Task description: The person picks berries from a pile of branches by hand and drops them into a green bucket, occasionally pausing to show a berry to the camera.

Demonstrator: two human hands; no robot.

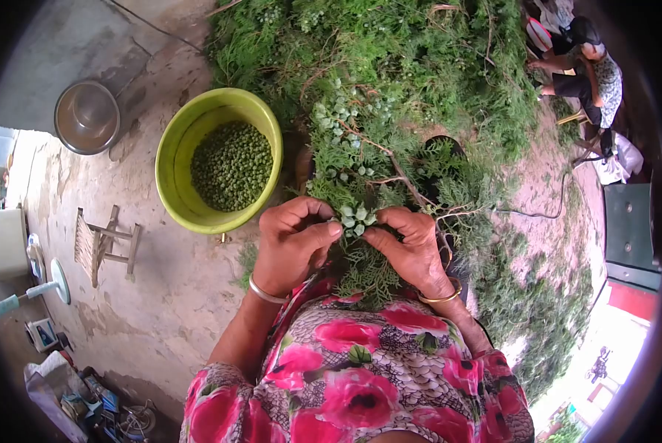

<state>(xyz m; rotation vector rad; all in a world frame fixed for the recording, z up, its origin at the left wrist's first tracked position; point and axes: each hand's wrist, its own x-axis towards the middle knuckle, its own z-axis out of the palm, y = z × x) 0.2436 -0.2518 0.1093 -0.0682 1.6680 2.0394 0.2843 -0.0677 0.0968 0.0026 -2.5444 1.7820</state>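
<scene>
A cluster of pale green cones [356, 219] sits between my two hands, above my lap. My left hand [299, 240] is closed in a pinch at the cluster's left side. On its right side my right hand [408, 244] pinches too, thumb and forefinger together. What lies between the fingertips of each hand is too small to make out. A leafy branch [394, 159] with more cones rests just beyond my hands. The yellow-green tub [170, 159], partly filled with small green cones [231, 166], stands to the upper left of my left hand.
Cut green branches [412, 66] are heaped ahead and to the right. A metal bowl [87, 118] and a small wooden stool [104, 244] stand on the floor at left. Another person [593, 77] sits at the upper right. Assorted items [87, 402] lie at the lower left.
</scene>
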